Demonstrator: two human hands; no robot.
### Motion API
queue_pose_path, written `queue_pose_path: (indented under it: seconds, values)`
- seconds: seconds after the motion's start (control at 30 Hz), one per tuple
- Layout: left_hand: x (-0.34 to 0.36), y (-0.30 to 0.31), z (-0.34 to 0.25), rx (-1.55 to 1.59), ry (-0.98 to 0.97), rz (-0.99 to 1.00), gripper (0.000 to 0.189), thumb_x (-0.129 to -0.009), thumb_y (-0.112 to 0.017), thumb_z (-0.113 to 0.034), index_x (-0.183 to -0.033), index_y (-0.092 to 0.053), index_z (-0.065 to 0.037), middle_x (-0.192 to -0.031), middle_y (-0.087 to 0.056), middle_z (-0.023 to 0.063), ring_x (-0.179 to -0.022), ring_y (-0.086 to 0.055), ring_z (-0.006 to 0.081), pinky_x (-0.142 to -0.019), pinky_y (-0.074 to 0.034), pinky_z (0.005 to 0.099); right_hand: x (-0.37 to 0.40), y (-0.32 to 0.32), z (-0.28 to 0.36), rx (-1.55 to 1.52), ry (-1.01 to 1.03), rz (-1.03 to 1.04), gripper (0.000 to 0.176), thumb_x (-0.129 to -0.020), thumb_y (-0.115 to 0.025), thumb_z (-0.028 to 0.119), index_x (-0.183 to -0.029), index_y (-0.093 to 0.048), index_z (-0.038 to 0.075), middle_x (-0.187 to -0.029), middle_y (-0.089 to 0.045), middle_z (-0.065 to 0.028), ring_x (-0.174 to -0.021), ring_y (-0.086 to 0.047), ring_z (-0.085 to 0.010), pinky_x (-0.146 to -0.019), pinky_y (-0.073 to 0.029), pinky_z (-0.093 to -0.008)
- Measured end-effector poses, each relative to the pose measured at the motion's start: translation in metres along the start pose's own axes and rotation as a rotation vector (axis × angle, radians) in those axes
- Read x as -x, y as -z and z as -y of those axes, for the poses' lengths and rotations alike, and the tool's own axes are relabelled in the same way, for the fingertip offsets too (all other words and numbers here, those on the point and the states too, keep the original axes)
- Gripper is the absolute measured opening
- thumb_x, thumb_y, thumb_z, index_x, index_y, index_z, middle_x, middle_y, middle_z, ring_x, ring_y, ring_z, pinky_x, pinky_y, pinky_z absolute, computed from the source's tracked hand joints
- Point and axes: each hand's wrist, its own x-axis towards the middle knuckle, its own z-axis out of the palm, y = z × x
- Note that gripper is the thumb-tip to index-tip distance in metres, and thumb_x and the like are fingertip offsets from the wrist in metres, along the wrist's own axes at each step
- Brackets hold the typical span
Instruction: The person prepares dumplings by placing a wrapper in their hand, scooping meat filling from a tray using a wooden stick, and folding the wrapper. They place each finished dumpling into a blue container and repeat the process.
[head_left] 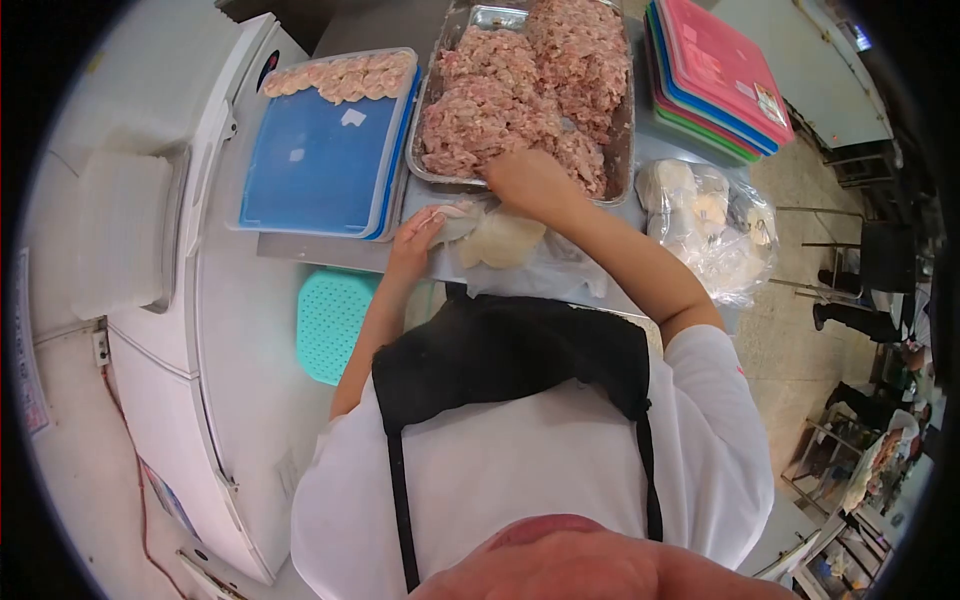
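My left hand (415, 234) is closed on a thin pale dumpling wrapper (458, 222), with a bit of pink filling near the fingertips. A stack of round wrappers (503, 242) lies on plastic film right of it, close to the table's front edge. My right hand (530, 183) is curled at the near edge of a metal tray (462, 182) heaped with minced meat (490, 120). Its fingertips point down and are hidden, so I cannot see what they hold. To the left, a row of filled dumplings (345, 76) lines the far end of a blue tray (320, 165).
Stacked coloured trays or lids (725, 70) stand at the back right. Bagged wrappers (705, 225) sit on the table's right side. A turquoise perforated basket (335, 325) is below the table edge, beside a white fridge or freezer (240, 300).
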Motion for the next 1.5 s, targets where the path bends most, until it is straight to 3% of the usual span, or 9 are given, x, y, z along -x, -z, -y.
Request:
queue_pose_path:
  seconds: [0.23, 0.47, 0.73, 0.9, 1.0, 1.2, 1.3, 1.4, 1.5]
  values:
    - [-0.015, 0.023, 0.008, 0.288, 0.181, -0.113, 0.034, -0.093, -0.057, -0.014, -0.122, -0.053, 0.005, -0.113, -0.063, 0.0130, -0.100, -0.063, 0.0184, -0.087, -0.052, 0.0315, 0.016, 0.025, -0.023, -0.557, -0.327, 0.137, 0.028, -0.090, -0.056, 0.027, -0.094, -0.068, 0.002, -0.075, -0.065, -0.0173, -0.069, -0.065, -0.0283, -0.066, -0.050, -0.0389]
    - [-0.054, -0.012, -0.038, 0.876, 0.140, 0.032, 0.053, -0.099, -0.040, -0.034, -0.135, -0.038, 0.005, -0.135, -0.047, 0.0193, -0.126, -0.046, 0.0312, -0.110, -0.033, 0.0448, 0.023, 0.036, -0.015, -0.744, -0.349, -0.193, 0.029, -0.093, -0.058, 0.022, -0.107, -0.064, -0.003, -0.083, -0.063, -0.0127, -0.077, -0.059, -0.0194, -0.070, -0.046, -0.0314]
    - [-0.095, -0.043, -0.069, 1.007, 0.170, -0.052, 0.089, -0.086, -0.035, -0.070, -0.142, -0.029, 0.000, -0.149, -0.031, 0.0162, -0.139, -0.025, 0.0343, -0.115, -0.017, 0.0502, 0.045, 0.020, 0.005, -0.250, -0.364, -0.165, 0.029, -0.090, -0.056, 0.016, -0.117, -0.060, 0.006, -0.096, -0.062, -0.0182, -0.088, -0.060, -0.0364, -0.076, -0.049, -0.0432]
    - [-0.105, -0.048, -0.059, 1.033, 0.100, -0.091, 0.088, -0.088, -0.034, -0.066, -0.140, -0.028, 0.004, -0.147, -0.031, 0.0190, -0.138, -0.025, 0.0364, -0.114, -0.012, 0.0538, 0.072, 0.089, 0.011, 0.070, -0.487, 0.114, 0.025, -0.091, -0.053, 0.019, -0.114, -0.058, 0.012, -0.090, -0.062, -0.0146, -0.082, -0.063, -0.0346, -0.068, -0.051, -0.0450]
    - [-0.095, -0.065, -0.083, 0.953, 0.081, -0.110, 0.088, -0.089, -0.031, -0.067, -0.141, -0.030, 0.004, -0.147, -0.032, 0.0195, -0.137, -0.026, 0.0378, -0.114, -0.013, 0.0554, 0.072, 0.072, 0.015, -0.092, -0.300, -0.232, 0.023, -0.091, -0.052, 0.018, -0.112, -0.057, 0.013, -0.086, -0.061, -0.0137, -0.079, -0.063, -0.0345, -0.064, -0.051, -0.0447]
    - [-0.092, -0.085, -0.098, 0.905, 0.085, -0.156, 0.081, -0.089, -0.036, -0.064, -0.136, -0.037, 0.002, -0.141, -0.037, 0.0200, -0.132, -0.032, 0.0387, -0.111, -0.019, 0.0565, 0.083, 0.135, 0.018, 0.125, -0.380, 0.006, 0.030, -0.088, -0.053, 0.017, -0.118, -0.055, 0.012, -0.085, -0.060, -0.0144, -0.078, -0.063, -0.0350, -0.064, -0.051, -0.0442]
    - [-0.102, -0.092, -0.098, 0.976, 0.058, -0.080, 0.076, -0.089, -0.041, -0.061, -0.130, -0.041, 0.002, -0.133, -0.042, 0.0214, -0.126, -0.037, 0.0396, -0.107, -0.026, 0.0564, 0.080, 0.101, 0.007, -0.003, -0.213, -0.246, 0.036, -0.087, -0.055, 0.017, -0.123, -0.053, 0.010, -0.087, -0.061, -0.0149, -0.079, -0.062, -0.0356, -0.064, -0.050, -0.0442]
    - [-0.104, -0.106, -0.106, 0.982, 0.051, -0.137, 0.069, -0.089, -0.047, -0.053, -0.128, -0.042, 0.003, -0.131, -0.044, 0.0215, -0.121, -0.042, 0.0394, -0.104, -0.030, 0.0563, 0.084, 0.093, -0.020, -0.062, -0.216, -0.209, 0.033, -0.091, -0.053, 0.019, -0.121, -0.056, 0.005, -0.084, -0.061, -0.0149, -0.077, -0.063, -0.0328, -0.063, -0.050, -0.0421]
    - [-0.110, -0.094, -0.098, 0.897, 0.004, 0.048, 0.059, -0.089, -0.054, -0.037, -0.132, -0.040, 0.001, -0.133, -0.044, 0.0195, -0.122, -0.043, 0.0376, -0.106, -0.031, 0.0531, 0.096, 0.088, -0.060, -0.471, -0.144, -0.481, 0.030, -0.096, -0.050, 0.022, -0.117, -0.060, 0.003, -0.073, -0.059, -0.0092, -0.064, -0.060, -0.0209, -0.054, -0.046, -0.0338]
